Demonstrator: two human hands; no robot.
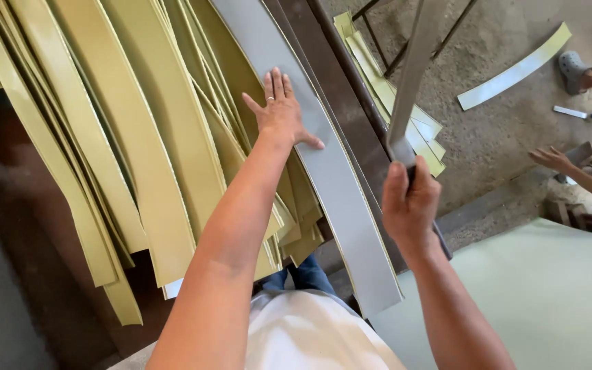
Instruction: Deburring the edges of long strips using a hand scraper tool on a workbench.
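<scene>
Right hand [411, 199] is clenched around a long grey strip [416, 62] sticking upward. Left hand [281, 109] lies flat, fingers spread, on the grey curved strip [344, 205] beside a fanned pile of yellow-green strips [138, 151]. More offcuts [405, 130] on the floor.

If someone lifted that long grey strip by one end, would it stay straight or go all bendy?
Probably bendy: the grey strip is long, thin and already curves along the pile. It looks light for its length, since the left hand lies flat on it, pinning it down. Its smooth face may be a bit slippery. The right hand grips another strip that stands up, so there is some stiffness.
</scene>
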